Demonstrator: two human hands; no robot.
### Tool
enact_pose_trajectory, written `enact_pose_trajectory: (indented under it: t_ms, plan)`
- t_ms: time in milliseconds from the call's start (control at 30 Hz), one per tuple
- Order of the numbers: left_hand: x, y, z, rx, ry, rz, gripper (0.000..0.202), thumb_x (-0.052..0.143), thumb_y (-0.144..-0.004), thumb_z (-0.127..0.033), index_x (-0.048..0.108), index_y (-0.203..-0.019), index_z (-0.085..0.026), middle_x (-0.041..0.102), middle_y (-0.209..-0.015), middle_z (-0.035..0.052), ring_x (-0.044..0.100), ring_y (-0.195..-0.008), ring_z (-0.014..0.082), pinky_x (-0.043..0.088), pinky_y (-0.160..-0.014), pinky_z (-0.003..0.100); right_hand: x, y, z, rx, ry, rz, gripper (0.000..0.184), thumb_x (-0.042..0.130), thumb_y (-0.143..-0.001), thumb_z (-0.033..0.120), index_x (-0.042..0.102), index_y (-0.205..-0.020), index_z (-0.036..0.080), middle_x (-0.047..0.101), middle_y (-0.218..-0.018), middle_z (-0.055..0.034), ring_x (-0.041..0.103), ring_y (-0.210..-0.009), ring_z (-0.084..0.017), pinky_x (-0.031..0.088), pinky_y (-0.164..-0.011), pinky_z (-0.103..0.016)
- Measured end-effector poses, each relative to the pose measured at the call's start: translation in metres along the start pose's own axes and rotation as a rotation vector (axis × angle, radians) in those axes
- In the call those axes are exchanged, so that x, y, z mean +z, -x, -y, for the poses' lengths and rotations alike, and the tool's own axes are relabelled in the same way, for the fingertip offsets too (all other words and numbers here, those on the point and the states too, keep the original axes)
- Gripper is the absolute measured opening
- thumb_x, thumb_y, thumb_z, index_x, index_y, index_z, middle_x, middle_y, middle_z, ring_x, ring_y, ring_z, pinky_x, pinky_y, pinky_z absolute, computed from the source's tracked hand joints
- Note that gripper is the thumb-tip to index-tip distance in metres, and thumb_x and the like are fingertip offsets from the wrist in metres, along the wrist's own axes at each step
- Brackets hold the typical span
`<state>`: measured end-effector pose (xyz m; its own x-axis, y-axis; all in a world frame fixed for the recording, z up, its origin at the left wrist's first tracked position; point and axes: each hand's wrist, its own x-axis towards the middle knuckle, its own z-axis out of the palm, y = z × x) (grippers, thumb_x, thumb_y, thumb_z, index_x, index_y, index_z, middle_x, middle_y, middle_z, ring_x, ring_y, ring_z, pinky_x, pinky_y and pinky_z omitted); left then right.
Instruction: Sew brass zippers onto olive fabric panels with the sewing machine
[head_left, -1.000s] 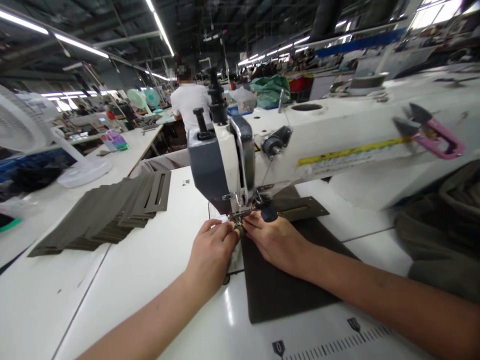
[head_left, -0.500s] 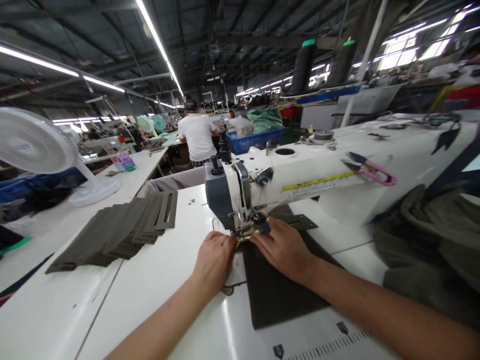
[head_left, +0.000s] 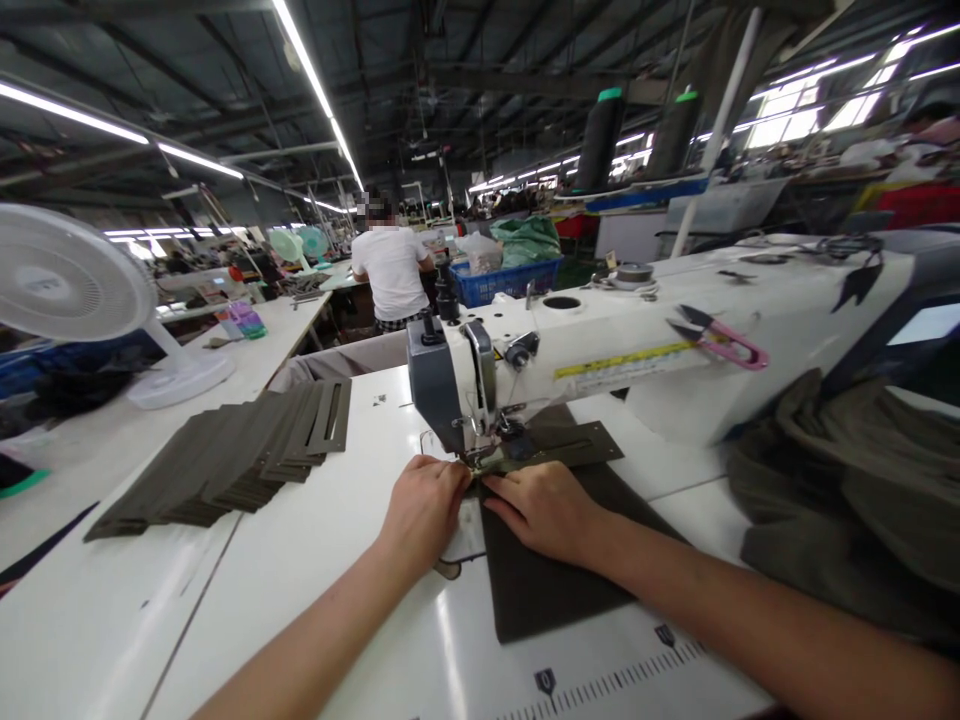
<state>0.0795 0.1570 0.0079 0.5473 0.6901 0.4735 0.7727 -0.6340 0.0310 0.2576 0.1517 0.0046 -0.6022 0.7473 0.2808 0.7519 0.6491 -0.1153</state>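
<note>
Cloth (head_left: pixel 547 570) on white table (head_left: pixel 247 640), factory hall (head_left: pixel 480 120)

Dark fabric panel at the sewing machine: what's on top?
Right hand rests on it, slotted olive strip at the far end; panel under the hand is hidden.

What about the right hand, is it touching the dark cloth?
Touching: the head view shows the right hand lying flat on top of the dark cloth, with no gap between them.

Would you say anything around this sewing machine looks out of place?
Only one small thing: pink-handled thread snips lie loose on the white sewing machine's arm, an exposed perch for a tool. Nothing else stands out.
</note>
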Motion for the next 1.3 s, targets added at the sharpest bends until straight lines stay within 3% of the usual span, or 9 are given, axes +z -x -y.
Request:
enact_pose_trajectory:
  t_ms: [200, 333, 400, 467, 567, 900, 1067, 1300]
  plan:
    - [0.008, 0.009, -0.002, 0.047, 0.04, -0.103, 0.011, 0.044, -0.088, -0.015, 0.056, -0.087, -0.013, 0.067, -0.082, 0.0066, 0.063, -0.071, 0.017, 0.048, -0.075, 0.036, 0.002, 0.003, -0.006, -0.085, -0.029, -0.055, 0.017, 0.047, -0.086, 0.023, 0.063, -0.091, 0.017, 0.066, -0.075, -0.0037, 0.061, -0.066, -0.016, 0.039, -0.058, -0.026]
    - [0.009, 0.01, -0.003, 0.113, 0.021, -0.115, 0.016, 0.042, -0.088, -0.013, 0.057, -0.085, -0.016, 0.067, -0.088, 0.006, 0.063, -0.08, 0.0172, 0.048, -0.078, 0.035, 0.0, 0.004, -0.005, -0.135, -0.035, -0.121, 0.02, 0.047, -0.086, 0.021, 0.063, -0.074, 0.017, 0.064, -0.068, -0.0033, 0.058, -0.062, -0.016, 0.041, -0.057, -0.028]
    - [0.008, 0.009, -0.004, 0.129, -0.002, -0.085, 0.018, 0.041, -0.088, -0.013, 0.058, -0.084, -0.016, 0.066, -0.088, 0.0061, 0.063, -0.081, 0.0176, 0.048, -0.079, 0.036, 0.001, 0.003, -0.004, -0.126, -0.013, -0.239, 0.02, 0.047, -0.085, 0.02, 0.063, -0.074, 0.016, 0.064, -0.075, -0.007, 0.058, -0.074, -0.021, 0.044, -0.066, -0.033]
    - [0.007, 0.008, -0.004, 0.137, -0.022, -0.064, 0.018, 0.041, -0.088, -0.013, 0.058, -0.084, -0.016, 0.066, -0.089, 0.0068, 0.063, -0.08, 0.0182, 0.048, -0.079, 0.037, 0.006, 0.001, -0.005, -0.092, -0.024, -0.31, 0.016, 0.048, -0.084, 0.016, 0.064, -0.087, 0.012, 0.064, -0.091, -0.0119, 0.056, -0.089, -0.024, 0.044, -0.079, -0.039]
    - [0.007, 0.006, -0.005, 0.135, -0.036, -0.049, 0.018, 0.041, -0.088, -0.014, 0.059, -0.084, -0.015, 0.065, -0.088, 0.0075, 0.062, -0.078, 0.0185, 0.048, -0.079, 0.037, 0.016, -0.004, -0.01, -0.089, -0.122, -0.253, 0.025, 0.045, -0.082, 0.009, 0.059, -0.102, 0.009, 0.062, -0.104, -0.0138, 0.054, -0.099, -0.023, 0.042, -0.089, -0.038]
    - [0.009, 0.004, -0.005, 0.09, -0.03, -0.043, 0.014, 0.047, -0.085, -0.013, 0.059, -0.078, -0.015, 0.064, -0.079, 0.0062, 0.061, -0.074, 0.0179, 0.049, -0.076, 0.035, 0.018, -0.009, -0.011, -0.054, -0.107, -0.156, 0.022, 0.045, -0.082, 0.007, 0.062, -0.094, 0.013, 0.064, -0.097, -0.0102, 0.056, -0.096, -0.021, 0.044, -0.088, -0.033]
    - [0.013, 0.005, -0.004, 0.052, -0.055, -0.055, 0.016, 0.047, -0.085, -0.014, 0.058, -0.074, -0.014, 0.063, -0.075, 0.0057, 0.061, -0.071, 0.0184, 0.05, -0.073, 0.035, 0.02, -0.01, -0.011, -0.021, -0.109, -0.16, 0.02, 0.044, -0.082, 0.007, 0.063, -0.085, 0.014, 0.064, -0.096, -0.0098, 0.057, -0.095, -0.02, 0.043, -0.087, -0.032]
    - [0.015, 0.004, -0.006, 0.03, -0.055, -0.087, 0.018, 0.045, -0.088, -0.018, 0.056, -0.075, -0.014, 0.064, -0.076, 0.0061, 0.062, -0.072, 0.0184, 0.05, -0.072, 0.035, 0.021, -0.013, -0.01, -0.007, -0.099, -0.168, 0.021, 0.043, -0.084, 0.009, 0.062, -0.087, 0.016, 0.065, -0.092, -0.0087, 0.059, -0.088, -0.019, 0.045, -0.081, -0.031]
